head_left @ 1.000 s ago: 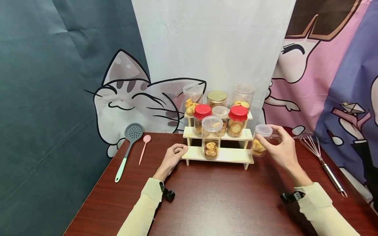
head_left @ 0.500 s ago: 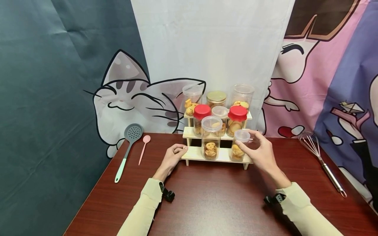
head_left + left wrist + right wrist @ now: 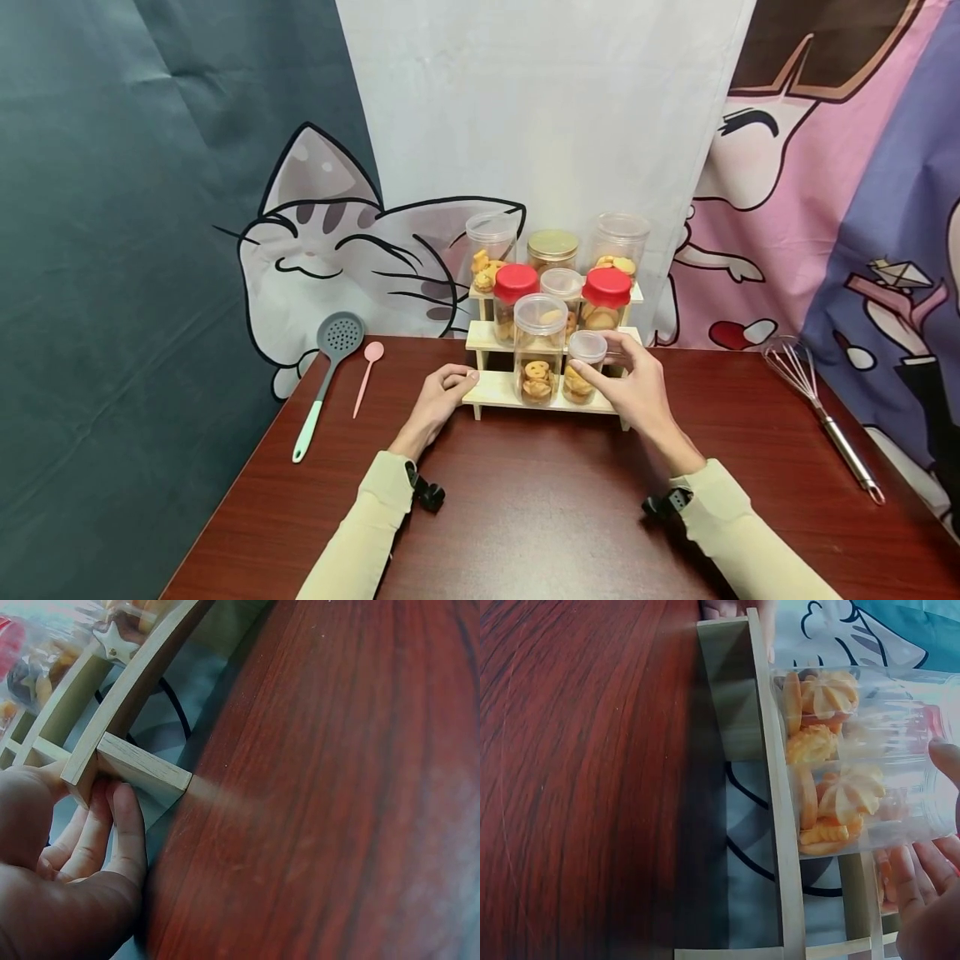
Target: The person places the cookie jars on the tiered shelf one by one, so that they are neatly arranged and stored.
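My right hand [image 3: 639,390] holds a small clear cookie jar [image 3: 581,379] near its lid, thumb on one side and fingers on the other. The jar stands upright at the bottom step of a three-step wooden rack [image 3: 495,392], close beside a taller clear jar [image 3: 537,354] of cookies. In the right wrist view, yellow cookies show in the small jar [image 3: 840,802], its base right at the step. With thumb and curled fingers my left hand [image 3: 438,404] grips the left end of the bottom step [image 3: 120,712].
Two red-lidded jars [image 3: 516,287] and a clear-lidded one [image 3: 562,285] occupy the middle step. Several jars, one gold-lidded [image 3: 552,244], stand on top. A grey skimmer [image 3: 327,375] and pink spoon [image 3: 367,375] lie left, a whisk [image 3: 821,412] right. A printed cloth [image 3: 540,108] hangs behind.
My right hand has carried the small jar leftward from beside the rack's right end onto the bottom step, up to the taller jar. My left hand has stayed on the rack.
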`<move>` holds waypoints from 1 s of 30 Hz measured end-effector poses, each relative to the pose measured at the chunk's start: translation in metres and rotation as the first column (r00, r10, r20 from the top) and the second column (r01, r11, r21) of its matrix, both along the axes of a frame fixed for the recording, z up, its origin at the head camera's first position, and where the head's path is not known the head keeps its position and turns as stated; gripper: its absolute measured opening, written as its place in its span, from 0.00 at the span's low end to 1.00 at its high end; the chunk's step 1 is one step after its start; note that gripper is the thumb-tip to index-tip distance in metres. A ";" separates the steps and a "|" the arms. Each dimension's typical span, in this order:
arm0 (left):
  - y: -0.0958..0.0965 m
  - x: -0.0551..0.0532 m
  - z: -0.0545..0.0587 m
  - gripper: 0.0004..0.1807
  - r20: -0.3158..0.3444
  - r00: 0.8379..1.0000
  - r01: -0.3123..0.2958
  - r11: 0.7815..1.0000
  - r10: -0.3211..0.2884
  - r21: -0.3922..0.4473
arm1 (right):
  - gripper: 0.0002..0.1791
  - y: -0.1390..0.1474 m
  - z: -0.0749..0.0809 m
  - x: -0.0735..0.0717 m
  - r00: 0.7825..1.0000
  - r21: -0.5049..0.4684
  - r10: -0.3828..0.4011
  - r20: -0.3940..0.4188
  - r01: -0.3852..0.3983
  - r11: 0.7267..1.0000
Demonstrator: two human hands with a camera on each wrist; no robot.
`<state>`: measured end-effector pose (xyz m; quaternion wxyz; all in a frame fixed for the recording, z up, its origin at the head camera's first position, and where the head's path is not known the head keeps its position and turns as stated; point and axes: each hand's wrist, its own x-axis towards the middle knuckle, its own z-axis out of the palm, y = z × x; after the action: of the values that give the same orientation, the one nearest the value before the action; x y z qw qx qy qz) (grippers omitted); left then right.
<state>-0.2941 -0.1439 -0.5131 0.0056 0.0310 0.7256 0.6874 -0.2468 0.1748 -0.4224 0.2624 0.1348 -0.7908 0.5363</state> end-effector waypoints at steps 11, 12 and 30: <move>-0.002 0.003 0.001 0.16 0.027 1.000 0.001 1.000 -0.001 0.018 | 0.31 -0.008 0.001 0.004 0.999 -0.001 -0.030 -0.018 0.030 1.000; -0.002 0.003 0.002 0.16 0.027 1.000 0.000 1.000 0.000 0.018 | 0.31 -0.008 0.001 0.004 0.999 -0.001 -0.029 -0.017 0.029 1.000; -0.007 0.005 0.001 0.17 0.029 0.999 -0.016 1.000 0.017 -0.023 | 0.22 0.013 -0.023 -0.018 0.999 -0.106 0.046 0.015 -0.044 0.993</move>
<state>-0.2894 -0.1512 -0.5118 0.0107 0.0150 0.7336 0.6794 -0.2647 0.1879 -0.4451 0.2501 0.1339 -0.7601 0.5846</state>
